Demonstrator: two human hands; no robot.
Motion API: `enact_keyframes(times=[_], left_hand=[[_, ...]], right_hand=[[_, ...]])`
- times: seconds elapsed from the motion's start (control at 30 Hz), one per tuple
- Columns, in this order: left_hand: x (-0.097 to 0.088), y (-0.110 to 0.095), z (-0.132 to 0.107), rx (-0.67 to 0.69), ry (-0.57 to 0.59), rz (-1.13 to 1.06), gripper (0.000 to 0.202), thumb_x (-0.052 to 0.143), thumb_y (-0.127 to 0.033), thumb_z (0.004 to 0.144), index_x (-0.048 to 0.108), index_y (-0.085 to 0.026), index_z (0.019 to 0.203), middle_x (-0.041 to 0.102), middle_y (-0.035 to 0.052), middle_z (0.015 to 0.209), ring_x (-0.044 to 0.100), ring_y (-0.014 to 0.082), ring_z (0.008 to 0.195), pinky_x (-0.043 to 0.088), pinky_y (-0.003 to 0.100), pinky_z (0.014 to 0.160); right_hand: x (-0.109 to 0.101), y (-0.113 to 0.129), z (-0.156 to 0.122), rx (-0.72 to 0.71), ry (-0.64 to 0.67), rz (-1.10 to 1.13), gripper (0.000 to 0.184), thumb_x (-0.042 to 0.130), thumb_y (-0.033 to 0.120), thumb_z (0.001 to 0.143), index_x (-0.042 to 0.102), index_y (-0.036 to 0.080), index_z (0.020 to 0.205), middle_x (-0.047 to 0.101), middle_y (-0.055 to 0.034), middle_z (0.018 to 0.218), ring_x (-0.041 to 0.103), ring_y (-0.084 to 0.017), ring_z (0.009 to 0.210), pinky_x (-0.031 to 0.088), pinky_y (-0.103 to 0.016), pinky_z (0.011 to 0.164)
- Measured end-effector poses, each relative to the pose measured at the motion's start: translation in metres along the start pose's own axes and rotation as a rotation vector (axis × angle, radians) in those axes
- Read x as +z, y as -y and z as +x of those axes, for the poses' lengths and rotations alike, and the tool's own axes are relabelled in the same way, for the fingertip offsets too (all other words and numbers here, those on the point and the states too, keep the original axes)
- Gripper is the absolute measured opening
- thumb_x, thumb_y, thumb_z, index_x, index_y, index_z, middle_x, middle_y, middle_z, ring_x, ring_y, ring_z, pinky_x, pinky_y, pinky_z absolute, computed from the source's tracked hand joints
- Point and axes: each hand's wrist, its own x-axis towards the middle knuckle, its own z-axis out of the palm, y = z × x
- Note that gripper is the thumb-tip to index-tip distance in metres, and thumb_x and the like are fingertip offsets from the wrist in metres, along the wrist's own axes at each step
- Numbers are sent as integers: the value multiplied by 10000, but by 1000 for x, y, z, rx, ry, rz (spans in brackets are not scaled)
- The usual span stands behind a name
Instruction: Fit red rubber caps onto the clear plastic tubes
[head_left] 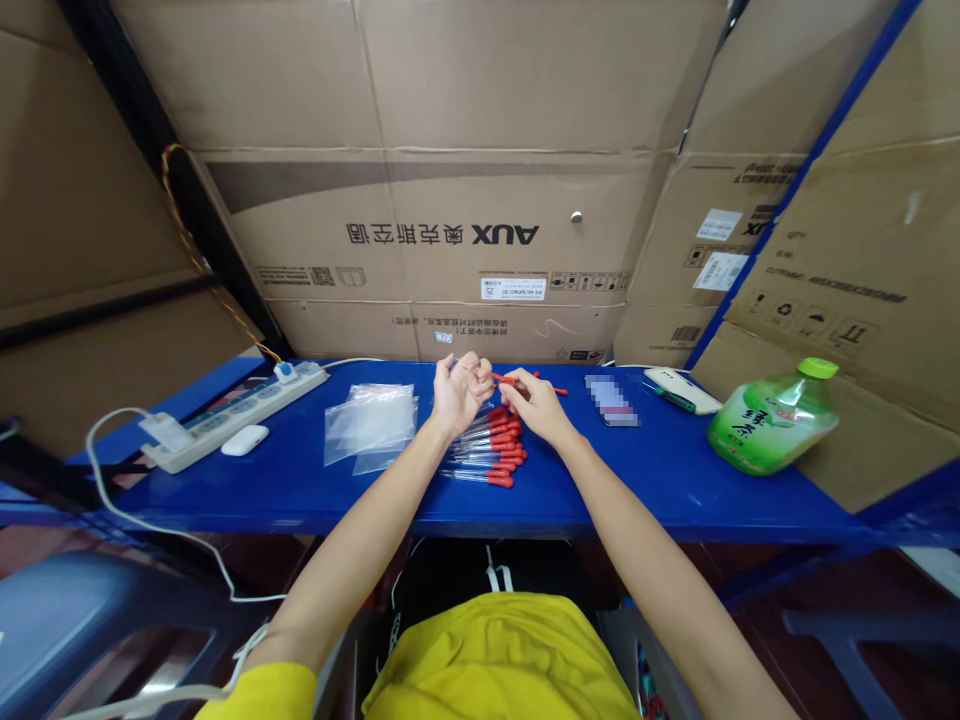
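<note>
My left hand is closed, its fingers curled at the back of the blue table. Right beside it my right hand pinches the red bulb of a dropper, which spans the gap between both hands. Its clear tube is mostly hidden by my left fingers. Below my hands lies a pile of droppers with clear tubes and red bulbs, the bulbs pointing right. More red bulbs show behind my right hand. Left of my left hand rest clear plastic bags, stacked loosely.
On the blue table a white power strip and an earphone case lie left. At right are a blurred-out phone, a green-handled tool on a white item, and a green bottle. Cardboard walls enclose the back.
</note>
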Motion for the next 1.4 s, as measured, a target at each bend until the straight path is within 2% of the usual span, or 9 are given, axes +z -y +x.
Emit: enact_keyframes(times=[0.37, 0.47, 0.57, 0.67, 0.73, 0.83, 1.03, 1.17, 1.4], left_hand=[[-12, 1, 8, -18, -80, 17, 321, 383, -420, 975, 474, -181, 781, 565, 48, 773, 401, 91, 490, 350, 216, 462], [-19, 3, 13, 5, -182, 131, 271, 424, -399, 945, 498, -181, 802, 608, 51, 810, 412, 86, 479, 316, 214, 457], [-32, 0, 17, 129, -420, 446, 253, 418, -396, 932, 525, -197, 818, 638, 40, 823, 438, 104, 500, 284, 224, 481], [-45, -8, 16, 327, -663, 1051, 228, 485, -344, 910, 571, -214, 743, 657, 38, 804, 546, 168, 679, 340, 255, 588], [-49, -14, 14, 393, -729, 1329, 203, 511, -304, 900, 622, -228, 748, 693, 44, 841, 589, 207, 801, 371, 287, 680], [-52, -18, 14, 410, -610, 1540, 159, 566, -280, 886, 669, -229, 776, 711, 52, 851, 597, 224, 825, 395, 312, 769], [-62, -9, 16, 298, -19, 1821, 44, 716, -251, 798, 748, -231, 775, 688, 88, 903, 579, 266, 929, 412, 382, 951], [-70, -7, 15, 171, 98, 1932, 42, 747, -238, 773, 780, -245, 798, 691, 100, 935, 589, 297, 976, 416, 414, 970], [-70, -8, 17, 134, 189, 1963, 65, 724, -215, 777, 771, -254, 756, 727, 72, 925, 632, 282, 965, 444, 388, 939]], right_hand=[[-4, -1, 3, -38, -148, -107, 276, 629, 483, 925, 690, 213, 919, 753, -41, 789, 701, -210, 699, 517, -312, 682], [-6, -3, 3, -29, -146, -155, 262, 601, 459, 947, 701, 218, 917, 748, -37, 778, 686, -205, 678, 500, -311, 670], [-10, -6, 3, -20, -102, -231, 205, 614, 408, 937, 711, 230, 905, 741, -24, 776, 670, -200, 686, 484, -311, 681], [-12, -9, 3, -21, -7, -306, 154, 643, 362, 914, 726, 237, 880, 735, -18, 800, 643, -193, 709, 470, -314, 709], [-12, -11, 3, -42, 57, -321, 129, 651, 327, 907, 732, 234, 869, 734, -27, 858, 630, -192, 757, 466, -321, 746], [-10, -14, 2, -75, 148, -316, 78, 678, 283, 886, 732, 230, 872, 714, -37, 915, 615, -199, 838, 463, -349, 831], [-6, -25, 0, -100, 253, -320, 138, 691, 348, 916, 738, 230, 864, 714, -41, 940, 603, -219, 1001, 410, -407, 1002], [-7, -29, 4, -65, 153, -363, 270, 583, 374, 997, 721, 219, 824, 708, -51, 888, 603, -206, 883, 423, -379, 927], [-18, -36, 8, 10, -113, -462, 397, 457, 402, 1047, 711, 228, 797, 737, -84, 868, 603, -246, 858, 417, -374, 846]])
